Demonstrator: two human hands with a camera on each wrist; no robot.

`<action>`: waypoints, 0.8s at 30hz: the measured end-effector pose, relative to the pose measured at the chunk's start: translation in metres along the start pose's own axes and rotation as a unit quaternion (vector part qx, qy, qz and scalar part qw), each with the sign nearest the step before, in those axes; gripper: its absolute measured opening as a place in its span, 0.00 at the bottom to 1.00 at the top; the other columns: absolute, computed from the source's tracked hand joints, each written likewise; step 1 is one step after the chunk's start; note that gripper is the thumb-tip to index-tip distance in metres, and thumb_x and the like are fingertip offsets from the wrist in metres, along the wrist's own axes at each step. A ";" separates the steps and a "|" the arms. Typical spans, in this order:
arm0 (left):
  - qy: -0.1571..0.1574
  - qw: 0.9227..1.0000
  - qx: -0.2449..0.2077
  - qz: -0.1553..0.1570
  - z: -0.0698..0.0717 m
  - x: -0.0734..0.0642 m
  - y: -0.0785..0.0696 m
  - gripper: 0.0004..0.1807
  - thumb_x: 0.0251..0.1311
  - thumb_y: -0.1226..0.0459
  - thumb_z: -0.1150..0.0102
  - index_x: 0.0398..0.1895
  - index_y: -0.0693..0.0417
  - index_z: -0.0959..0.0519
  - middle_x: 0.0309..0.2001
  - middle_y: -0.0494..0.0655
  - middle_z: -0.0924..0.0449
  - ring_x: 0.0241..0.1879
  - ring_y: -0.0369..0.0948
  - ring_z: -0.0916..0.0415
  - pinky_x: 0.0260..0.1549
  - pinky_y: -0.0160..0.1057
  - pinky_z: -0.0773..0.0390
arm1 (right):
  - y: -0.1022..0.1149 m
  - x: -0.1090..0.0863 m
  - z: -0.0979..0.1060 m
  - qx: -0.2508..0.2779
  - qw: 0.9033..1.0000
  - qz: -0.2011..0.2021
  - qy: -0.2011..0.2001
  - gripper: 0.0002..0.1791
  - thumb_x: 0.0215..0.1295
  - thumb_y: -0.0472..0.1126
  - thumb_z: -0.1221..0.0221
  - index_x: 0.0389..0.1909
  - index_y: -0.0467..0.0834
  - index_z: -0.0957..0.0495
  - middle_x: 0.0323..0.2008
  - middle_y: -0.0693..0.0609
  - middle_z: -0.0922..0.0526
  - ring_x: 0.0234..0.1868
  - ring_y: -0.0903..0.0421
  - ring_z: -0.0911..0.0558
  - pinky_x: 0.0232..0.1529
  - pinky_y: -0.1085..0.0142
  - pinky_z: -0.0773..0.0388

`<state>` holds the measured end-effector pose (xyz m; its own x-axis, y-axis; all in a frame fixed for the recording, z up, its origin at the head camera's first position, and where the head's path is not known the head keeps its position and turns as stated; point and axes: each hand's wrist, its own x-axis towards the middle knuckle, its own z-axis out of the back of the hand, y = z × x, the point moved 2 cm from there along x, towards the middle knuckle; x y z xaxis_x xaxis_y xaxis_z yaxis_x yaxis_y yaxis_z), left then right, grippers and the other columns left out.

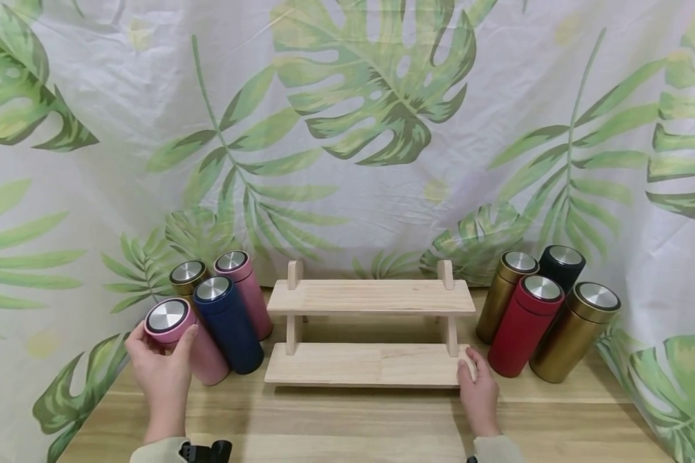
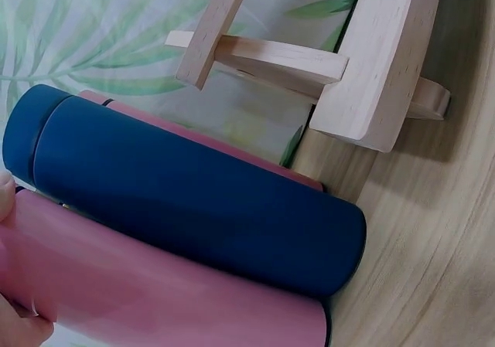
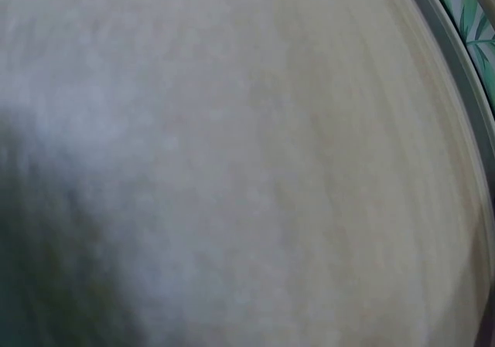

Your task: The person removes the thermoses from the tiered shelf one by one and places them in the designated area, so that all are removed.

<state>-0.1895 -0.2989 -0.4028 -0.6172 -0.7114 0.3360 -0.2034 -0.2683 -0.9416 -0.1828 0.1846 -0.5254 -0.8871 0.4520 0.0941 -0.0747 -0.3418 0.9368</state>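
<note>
My left hand (image 1: 162, 373) holds a pink thermos bottle (image 1: 208, 363) near its silver-topped lid, thumb on one side and fingers on the other. In the left wrist view that pink bottle (image 2: 170, 285) lies along a navy blue bottle (image 2: 201, 192), its base close to the wooden table. A light wooden two-tier shelf (image 1: 359, 365) stands in the middle. At the right end of its lower board, my right hand (image 1: 479, 393) grips the corner, thumb toward the front edge. The right wrist view shows mostly a blurred pale wood surface (image 3: 309, 169).
Behind the held bottle stand the blue bottle, another pink bottle (image 1: 255, 302) and a gold-brown one (image 1: 186, 273). Right of the shelf are a red bottle (image 1: 521, 334), two gold bottles (image 1: 567, 341) and a black one (image 1: 563, 267). A leaf-patterned cloth (image 1: 382, 212) hangs behind the table (image 1: 353, 424).
</note>
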 end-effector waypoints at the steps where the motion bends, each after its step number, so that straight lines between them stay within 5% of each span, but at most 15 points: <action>1: 0.001 1.000 0.003 0.004 0.000 0.001 0.000 0.41 0.45 0.73 0.31 0.63 0.54 0.42 0.56 0.49 0.33 0.54 0.38 0.33 0.45 0.21 0.31 | 0.000 0.000 0.000 -0.003 1.000 0.001 -0.001 0.20 0.68 0.40 0.50 0.57 0.36 0.31 0.60 0.38 0.30 0.63 0.42 0.35 0.61 0.46 0.38; 10: 0.023 0.999 -0.012 0.022 -0.003 0.013 0.003 0.40 0.48 0.71 0.33 0.64 0.52 0.42 0.59 0.51 0.35 0.58 0.38 0.36 0.47 0.20 0.33 | 0.001 0.000 0.000 -0.007 1.000 0.011 -0.004 0.20 0.68 0.40 0.51 0.58 0.35 0.31 0.59 0.37 0.29 0.63 0.41 0.35 0.61 0.46 0.38; 24: 0.047 0.997 0.056 0.001 -0.006 0.025 0.014 0.39 0.52 0.66 0.34 0.67 0.52 0.42 0.63 0.55 0.35 0.59 0.36 0.36 0.53 0.22 0.34 | 0.002 -0.002 0.000 -0.003 0.999 0.031 -0.018 0.21 0.67 0.43 0.51 0.55 0.35 0.30 0.58 0.36 0.29 0.61 0.39 0.34 0.59 0.47 0.35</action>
<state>-0.2124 -0.3158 -0.4076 -0.6876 -0.6491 0.3255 -0.1196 -0.3409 -0.9325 -0.1809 0.1835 -0.5239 -0.8727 0.4600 0.1638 -0.0237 -0.3749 0.9268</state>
